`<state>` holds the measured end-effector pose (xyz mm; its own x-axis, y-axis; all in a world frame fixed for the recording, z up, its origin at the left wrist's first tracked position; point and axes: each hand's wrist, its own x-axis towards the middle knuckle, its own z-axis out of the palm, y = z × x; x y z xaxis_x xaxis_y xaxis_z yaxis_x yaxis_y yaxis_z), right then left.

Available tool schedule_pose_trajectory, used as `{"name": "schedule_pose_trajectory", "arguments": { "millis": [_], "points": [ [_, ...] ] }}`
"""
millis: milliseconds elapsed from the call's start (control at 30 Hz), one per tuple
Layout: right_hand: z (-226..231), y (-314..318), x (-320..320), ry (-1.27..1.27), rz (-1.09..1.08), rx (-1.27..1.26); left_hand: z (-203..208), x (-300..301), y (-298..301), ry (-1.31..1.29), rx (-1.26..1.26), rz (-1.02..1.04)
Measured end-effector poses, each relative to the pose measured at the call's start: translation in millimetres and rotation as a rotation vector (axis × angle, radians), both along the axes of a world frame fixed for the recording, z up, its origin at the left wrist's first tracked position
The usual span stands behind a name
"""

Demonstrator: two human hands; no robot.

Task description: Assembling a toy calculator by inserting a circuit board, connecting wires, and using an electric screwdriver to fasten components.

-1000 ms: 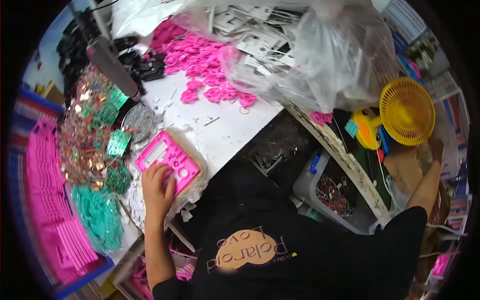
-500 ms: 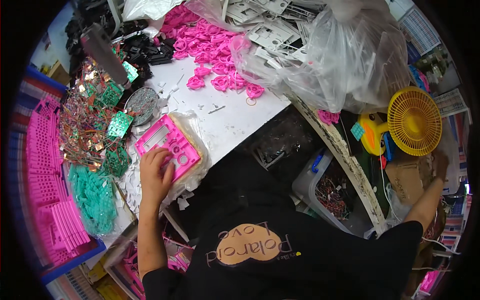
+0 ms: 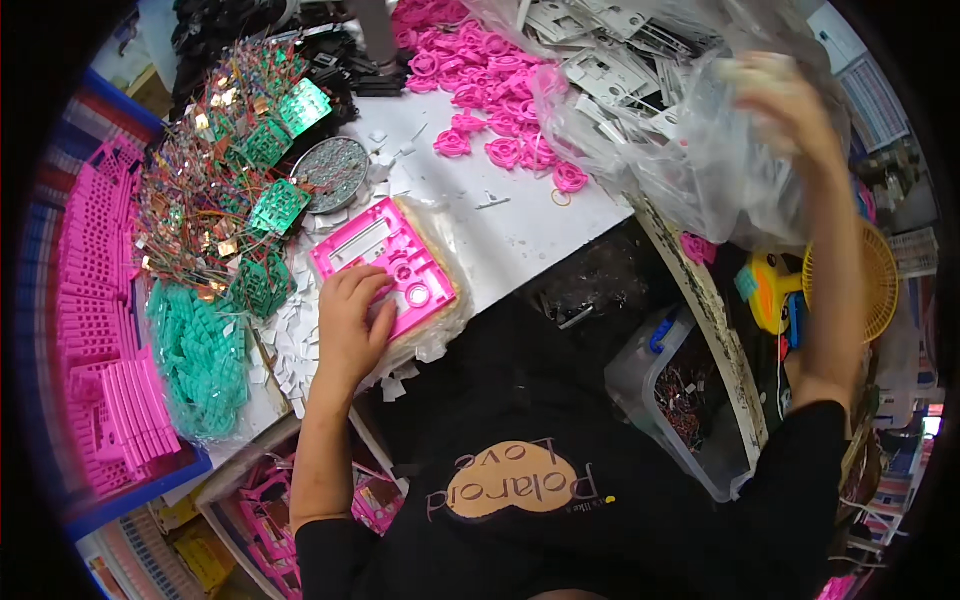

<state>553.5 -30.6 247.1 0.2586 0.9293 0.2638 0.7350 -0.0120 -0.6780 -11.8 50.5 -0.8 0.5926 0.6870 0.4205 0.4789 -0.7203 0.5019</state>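
A pink plastic casing (image 3: pixel 411 254) with a long slot and round openings lies on a plastic-wrapped pad (image 3: pixel 447 318) at the table's near edge. My left hand (image 3: pixel 352 318) holds the casing at its near left side, fingers curled over the top and thumb set apart. Raised at the upper right, my right hand (image 3: pixel 785 108) is in front of a large clear plastic bag (image 3: pixel 700 165). Motion smears its fingers, so I cannot make out whether anything is in them. A round dish of small metal screws (image 3: pixel 331 176) stands just beyond the casing.
Wired green circuit boards (image 3: pixel 279 206) are heaped at left, beside teal parts (image 3: pixel 199 358) and pink panels (image 3: pixel 92 300). Pink ring-shaped parts (image 3: pixel 505 152) and pale plates (image 3: pixel 608 70) lie farther back. At right are a yellow fan (image 3: pixel 880 285) and a clear bin (image 3: pixel 640 385).
My right hand has swung up from the box beside the fan to the plastic bag. My left hand stays on the casing. The whole view has shifted, moving the table's contents rightward.
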Motion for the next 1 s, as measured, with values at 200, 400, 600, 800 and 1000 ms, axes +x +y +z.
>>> {"name": "schedule_pose_trajectory", "arguments": {
  "millis": [200,400,600,800,1000],
  "points": [
    [-190.5,138.2,-226.3,0.345,0.346,-0.372,4.3,-12.1,-4.7,-0.025,-0.001,0.049],
    [-252.0,138.9,-289.4,-0.379,0.444,-0.147,3.7,-15.0,-4.8,-0.012,-0.039,0.069],
    [-243.2,142.8,-297.9,-0.533,0.554,-0.107,4.6,-11.5,-2.6,0.001,-0.069,0.074],
    [-232.1,156.7,-283.5,-0.381,0.689,0.105,4.8,-12.0,-3.4,0.022,-0.075,0.095],
    [-233.8,153.0,-264.5,-0.241,0.583,0.327,3.9,-8.8,-2.6,0.019,-0.092,0.107]
  ]
}}
